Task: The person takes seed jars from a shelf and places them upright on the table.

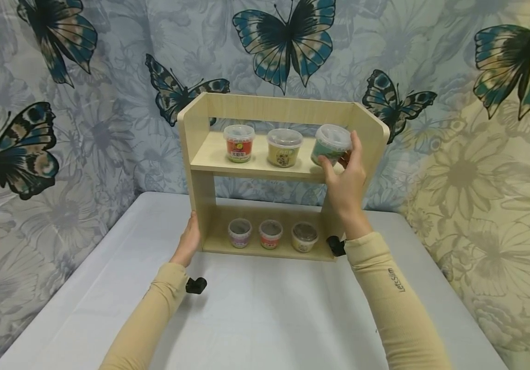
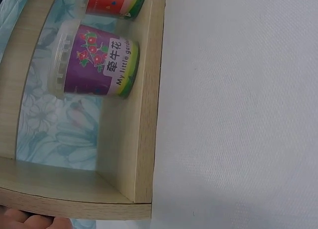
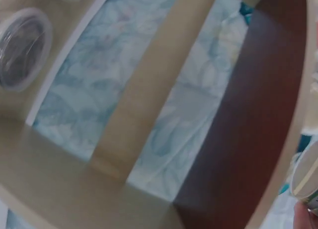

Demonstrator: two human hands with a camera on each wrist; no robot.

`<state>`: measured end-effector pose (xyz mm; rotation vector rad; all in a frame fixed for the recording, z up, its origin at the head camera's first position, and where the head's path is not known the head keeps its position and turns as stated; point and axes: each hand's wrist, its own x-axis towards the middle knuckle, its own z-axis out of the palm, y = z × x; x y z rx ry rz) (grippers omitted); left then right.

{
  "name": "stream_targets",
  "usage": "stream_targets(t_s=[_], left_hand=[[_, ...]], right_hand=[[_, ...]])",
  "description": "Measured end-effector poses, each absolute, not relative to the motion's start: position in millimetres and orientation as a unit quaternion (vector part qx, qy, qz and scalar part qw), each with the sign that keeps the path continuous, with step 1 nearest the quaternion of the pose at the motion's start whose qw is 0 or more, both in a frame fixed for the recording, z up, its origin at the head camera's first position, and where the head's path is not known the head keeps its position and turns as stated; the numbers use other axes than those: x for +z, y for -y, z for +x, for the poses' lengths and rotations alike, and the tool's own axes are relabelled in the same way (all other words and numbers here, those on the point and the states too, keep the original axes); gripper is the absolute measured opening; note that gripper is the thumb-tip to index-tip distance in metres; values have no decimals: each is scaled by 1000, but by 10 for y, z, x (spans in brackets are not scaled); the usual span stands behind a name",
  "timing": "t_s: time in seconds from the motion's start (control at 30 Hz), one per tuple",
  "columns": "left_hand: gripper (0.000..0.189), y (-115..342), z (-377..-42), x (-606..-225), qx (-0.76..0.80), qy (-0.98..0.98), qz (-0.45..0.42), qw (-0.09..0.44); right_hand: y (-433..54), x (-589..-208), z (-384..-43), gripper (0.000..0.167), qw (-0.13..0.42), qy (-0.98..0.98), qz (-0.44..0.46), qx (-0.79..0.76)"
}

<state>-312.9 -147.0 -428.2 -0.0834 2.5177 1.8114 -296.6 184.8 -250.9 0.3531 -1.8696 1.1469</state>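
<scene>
A two-tier wooden shelf [image 1: 271, 173] stands on the table. My right hand [image 1: 348, 187] grips a clear-lidded plastic cup with a green label [image 1: 326, 149], tilted at the right end of the upper tier. Whether its base touches the board I cannot tell. In the right wrist view this cup [image 3: 307, 177] shows only at the edge, with fingertips [image 3: 301, 216] below. On that tier stand a red-labelled cup [image 1: 239, 146] and a yellow-labelled cup [image 1: 284, 149]. My left hand [image 1: 188, 240] rests against the shelf's left side panel, its fingers [image 2: 37, 221] partly hidden behind it.
Along the lower tier stand a purple-labelled cup [image 2: 92, 65], a smaller red-labelled cup [image 1: 270, 236] and a cream-labelled cup [image 1: 304, 239]. White cloth covers the table [image 1: 265, 308]. Butterfly-patterned fabric [image 1: 116, 103] hangs behind and at both sides.
</scene>
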Motion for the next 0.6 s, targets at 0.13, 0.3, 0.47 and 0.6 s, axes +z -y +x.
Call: stream_targets(t_s=[0.13, 0.3, 0.47, 0.6], left_hand=[[85, 1477, -3111, -4286, 588, -808, -29, 18], [86, 1484, -3109, -4298, 589, -807, -26, 18], [87, 1492, -3114, -4302, 590, -807, -25, 19], [87, 1490, -3120, -4308, 588, -808, -26, 19]], right_hand=[[-1732, -2530, -2840, 77, 459, 727, 186, 475], [-1557, -2618, -2659, 78, 461, 699, 242, 490], [-1334, -2674, -2387, 77, 439, 697, 269, 499], [-1207, -2785, -2269, 75, 404, 713, 267, 506]])
